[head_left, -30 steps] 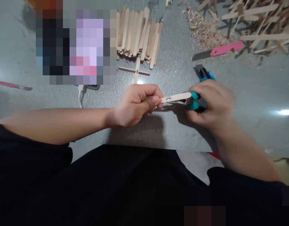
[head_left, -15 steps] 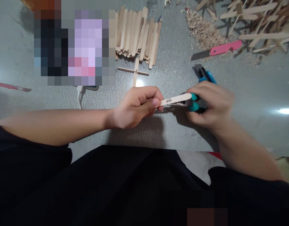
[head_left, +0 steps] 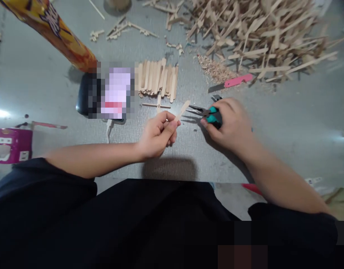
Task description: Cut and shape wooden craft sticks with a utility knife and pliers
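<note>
Between thumb and fingers, my left hand (head_left: pixel 160 133) pinches a flat wooden craft stick (head_left: pixel 184 108) that points up and to the right. My right hand (head_left: pixel 230 121) grips long-nose pliers (head_left: pixel 205 112) with teal and black handles; the jaws look slightly parted and are apart from the stick. Just beyond my left hand lies a cross of two craft sticks (head_left: pixel 159 105), its lower end hidden behind the hand. A row of craft sticks (head_left: pixel 157 78) is laid out behind that cross. Past my right hand, the tip of a utility knife (head_left: pixel 216 98) shows, the rest covered.
A pink-handled saw (head_left: pixel 236 81) lies beside wood shavings (head_left: pixel 215 69). A large heap of cut sticks (head_left: pixel 267 37) fills the back right. On the left are a phone (head_left: pixel 117 89) with a white cable (head_left: pixel 108 130), an orange-yellow can (head_left: pixel 62 37) and a purple socket block (head_left: pixel 15 145).
The pliers have come away from the stick, and the stick now tilts upward. The view has shifted to show more of the table's back and left.
</note>
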Demonstrator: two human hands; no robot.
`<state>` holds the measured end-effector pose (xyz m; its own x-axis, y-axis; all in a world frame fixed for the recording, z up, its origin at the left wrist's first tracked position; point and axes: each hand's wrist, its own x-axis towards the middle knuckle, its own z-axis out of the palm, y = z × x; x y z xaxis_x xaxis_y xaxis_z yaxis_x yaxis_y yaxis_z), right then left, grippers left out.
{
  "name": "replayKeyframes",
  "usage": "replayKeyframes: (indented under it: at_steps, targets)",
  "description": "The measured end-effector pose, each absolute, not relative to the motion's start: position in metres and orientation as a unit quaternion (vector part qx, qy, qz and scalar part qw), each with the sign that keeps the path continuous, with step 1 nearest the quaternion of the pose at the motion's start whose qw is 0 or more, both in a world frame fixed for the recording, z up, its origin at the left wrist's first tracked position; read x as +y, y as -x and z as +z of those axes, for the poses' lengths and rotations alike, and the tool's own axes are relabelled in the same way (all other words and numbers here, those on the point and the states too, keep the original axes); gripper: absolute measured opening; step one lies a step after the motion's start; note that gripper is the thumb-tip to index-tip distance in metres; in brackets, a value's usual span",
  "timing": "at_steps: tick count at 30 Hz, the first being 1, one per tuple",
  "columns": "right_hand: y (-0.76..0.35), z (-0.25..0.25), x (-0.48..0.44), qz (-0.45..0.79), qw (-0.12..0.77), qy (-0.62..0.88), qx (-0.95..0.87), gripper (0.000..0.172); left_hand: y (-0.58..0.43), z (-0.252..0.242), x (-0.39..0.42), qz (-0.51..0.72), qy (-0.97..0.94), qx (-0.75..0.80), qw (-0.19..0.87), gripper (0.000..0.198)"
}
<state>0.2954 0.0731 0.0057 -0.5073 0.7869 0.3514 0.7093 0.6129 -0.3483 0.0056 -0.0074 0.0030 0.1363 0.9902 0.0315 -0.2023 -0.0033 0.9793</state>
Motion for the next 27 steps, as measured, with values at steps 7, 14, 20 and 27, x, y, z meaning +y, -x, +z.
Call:
replayKeyframes:
  at_steps: [7, 14, 20, 27]
  targets:
    - [-0.273, 0.007, 0.062, 0.064, 0.153, 0.499, -0.851, 0.055, 0.003, 0.006, -0.018, 0.46, -0.64, 0.427, 0.443, 0.034]
    - [-0.26, 0.012, 0.064, 0.107, 0.227, 0.482, -0.84, 0.043, 0.002, 0.007, -0.017, 0.408, -0.666, 0.469, 0.413, 0.045]
    - [-0.251, 0.023, 0.051, 0.393, 0.338, 0.305, -0.799, 0.021, 0.003, 0.001, -0.015, 0.385, -0.698, 0.471, 0.378, 0.056]
    - [-0.239, 0.019, 0.043, 0.499, 0.367, 0.296, -0.727, 0.041, 0.014, 0.004, -0.007, 0.289, -0.775, 0.487, 0.282, 0.039]
